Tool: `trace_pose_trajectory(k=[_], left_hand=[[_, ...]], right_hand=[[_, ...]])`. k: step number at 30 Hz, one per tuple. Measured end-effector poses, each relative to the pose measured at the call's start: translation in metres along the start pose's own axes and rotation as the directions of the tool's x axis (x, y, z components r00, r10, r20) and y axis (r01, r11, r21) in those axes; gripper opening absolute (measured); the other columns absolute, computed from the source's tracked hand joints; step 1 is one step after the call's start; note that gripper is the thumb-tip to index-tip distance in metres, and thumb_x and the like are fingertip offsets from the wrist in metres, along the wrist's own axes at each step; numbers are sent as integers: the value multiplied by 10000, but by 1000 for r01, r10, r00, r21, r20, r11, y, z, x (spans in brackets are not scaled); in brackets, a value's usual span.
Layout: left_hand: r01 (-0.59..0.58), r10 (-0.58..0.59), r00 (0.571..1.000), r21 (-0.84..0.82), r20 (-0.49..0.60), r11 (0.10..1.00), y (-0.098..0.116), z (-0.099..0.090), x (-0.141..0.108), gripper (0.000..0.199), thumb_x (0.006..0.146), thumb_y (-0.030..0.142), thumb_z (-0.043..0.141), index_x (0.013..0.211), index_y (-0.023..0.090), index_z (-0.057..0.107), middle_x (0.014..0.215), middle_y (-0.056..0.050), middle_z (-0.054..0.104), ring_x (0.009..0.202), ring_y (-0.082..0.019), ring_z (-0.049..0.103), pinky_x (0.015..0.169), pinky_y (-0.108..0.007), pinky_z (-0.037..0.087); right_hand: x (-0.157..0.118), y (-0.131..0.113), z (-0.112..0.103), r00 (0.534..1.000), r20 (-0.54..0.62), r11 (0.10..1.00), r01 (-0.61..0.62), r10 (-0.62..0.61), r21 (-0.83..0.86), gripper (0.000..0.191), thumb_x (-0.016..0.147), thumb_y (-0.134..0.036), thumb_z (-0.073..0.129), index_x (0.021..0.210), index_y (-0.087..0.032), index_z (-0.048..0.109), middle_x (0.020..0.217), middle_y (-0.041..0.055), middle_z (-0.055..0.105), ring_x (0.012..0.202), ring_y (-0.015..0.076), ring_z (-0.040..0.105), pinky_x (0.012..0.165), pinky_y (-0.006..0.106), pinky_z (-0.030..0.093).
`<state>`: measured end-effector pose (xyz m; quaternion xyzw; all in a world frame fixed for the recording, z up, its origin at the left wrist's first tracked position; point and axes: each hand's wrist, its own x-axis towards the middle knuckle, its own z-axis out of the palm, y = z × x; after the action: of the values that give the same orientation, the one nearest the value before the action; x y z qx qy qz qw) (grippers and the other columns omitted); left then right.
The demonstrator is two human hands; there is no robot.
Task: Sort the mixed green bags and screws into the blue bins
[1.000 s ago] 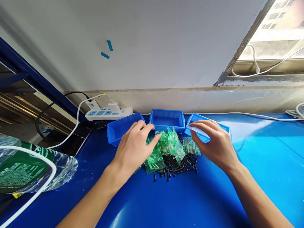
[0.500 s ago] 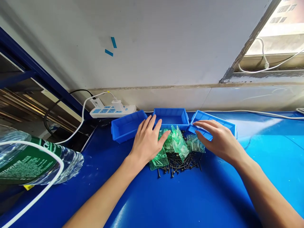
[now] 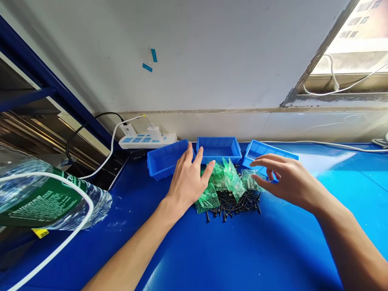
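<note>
A pile of black screws [image 3: 239,204] lies on the blue table, with several green-tinted clear plastic packets [image 3: 233,180] on top. My left hand [image 3: 188,178] hovers at the pile's left side, fingers apart, holding nothing. On the right, my right hand [image 3: 283,180] is over a small clear packet [image 3: 250,180], its thumb and index finger apart and nothing visible between them. Behind the pile stand three blue bins: a left bin [image 3: 160,161] partly covered by my left hand, a middle bin [image 3: 218,149], and a right bin [image 3: 257,151] partly hidden by my right hand.
At the left lies a large water bottle [image 3: 45,198] with a green label, a white cable [image 3: 87,216] looping across it. A white power strip [image 3: 166,139] with plugs sits by the wall behind the left bin. Another white cable [image 3: 327,144] runs along the table's back edge.
The view has shifted slightly, so the bottle and power strip appear further right. My right hand's fingers have curled somewhat; my left hand stays spread beside the pile.
</note>
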<state>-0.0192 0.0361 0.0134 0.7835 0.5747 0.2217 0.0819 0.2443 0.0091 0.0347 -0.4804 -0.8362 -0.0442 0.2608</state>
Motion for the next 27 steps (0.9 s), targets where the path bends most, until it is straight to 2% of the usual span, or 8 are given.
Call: trace_pose_trajectory(k=[5, 11, 14, 18, 21, 23, 25, 27], left_hand=[[-29, 26, 999, -82, -42, 996, 1, 2, -2, 655, 1077, 537, 399, 1547, 94, 511, 1708, -257, 265, 1565, -448, 302, 1240, -636, 351], [-181, 172, 971, -38, -167, 983, -2, 9, -5, 581, 1080, 507, 413, 1413, 95, 652, 1670, -252, 357, 1573, -464, 270, 1219, -675, 377], [-285, 277, 931, 1, -236, 959, -1, 10, -7, 509, 1083, 466, 429, 1308, 108, 713, 1633, -239, 423, 1549, -454, 331, 1192, -683, 416], [-336, 324, 887, 23, -330, 942, 1, 7, -8, 427, 1071, 411, 485, 1291, 113, 698, 1563, -237, 501, 1516, -453, 381, 1151, -703, 450], [-412, 369, 837, -21, -404, 911, 5, 0, -8, 325, 1046, 323, 548, 1235, 111, 706, 1469, -221, 581, 1481, -427, 426, 1153, -670, 461], [-475, 376, 813, -131, -445, 870, 8, -5, -9, 245, 1026, 251, 578, 1196, 131, 706, 1351, -179, 663, 1368, -346, 555, 1127, -582, 515], [-493, 340, 844, -350, -415, 796, 12, -9, -10, 222, 994, 209, 630, 1202, 165, 692, 1199, -112, 733, 1153, -240, 685, 1024, -437, 598], [-410, 289, 912, -615, -292, 673, 15, -12, -11, 309, 935, 205, 722, 1240, 198, 675, 1058, -47, 771, 948, -172, 740, 887, -318, 636]], right_hand=[[-4, -5, -7, 962, 251, 995, -102, 103, -18, 299, 870, -285, 690, 1142, -211, 789, 1104, 85, 811, 447, 121, 598, 459, 303, 532], [-3, -5, 1, 928, 350, 991, -111, 129, -71, 441, 839, -243, 762, 1277, -201, 754, 1121, 103, 808, 466, 137, 623, 529, 326, 578], [-1, -5, 3, 948, 300, 993, -81, 104, -89, 435, 814, -200, 780, 1249, -198, 768, 1052, 96, 813, 492, 147, 623, 559, 328, 581], [1, -4, 0, 980, 181, 997, -79, 77, 3, 347, 871, -183, 703, 1209, -200, 782, 804, 40, 793, 429, 128, 539, 444, 274, 482], [2, -5, -9, 996, 80, 989, -60, 50, 135, 203, 962, -309, 649, 1044, -231, 818, 700, 19, 743, 438, 121, 534, 451, 262, 468], [4, -10, -13, 998, -14, 975, -64, 69, 215, 212, 959, -411, 683, 915, -247, 810, 696, 17, 723, 455, 115, 519, 467, 265, 464], [6, -17, -13, 982, -117, 938, -99, 145, 332, 221, 911, -453, 754, 827, -250, 774, 658, 1, 682, 458, 104, 472, 457, 259, 437], [7, -26, -9, 956, -139, 853, -159, 259, 497, 240, 869, -471, 804, 795, -249, 752, 565, -27, 603, 447, 99, 451, 411, 241, 380]])
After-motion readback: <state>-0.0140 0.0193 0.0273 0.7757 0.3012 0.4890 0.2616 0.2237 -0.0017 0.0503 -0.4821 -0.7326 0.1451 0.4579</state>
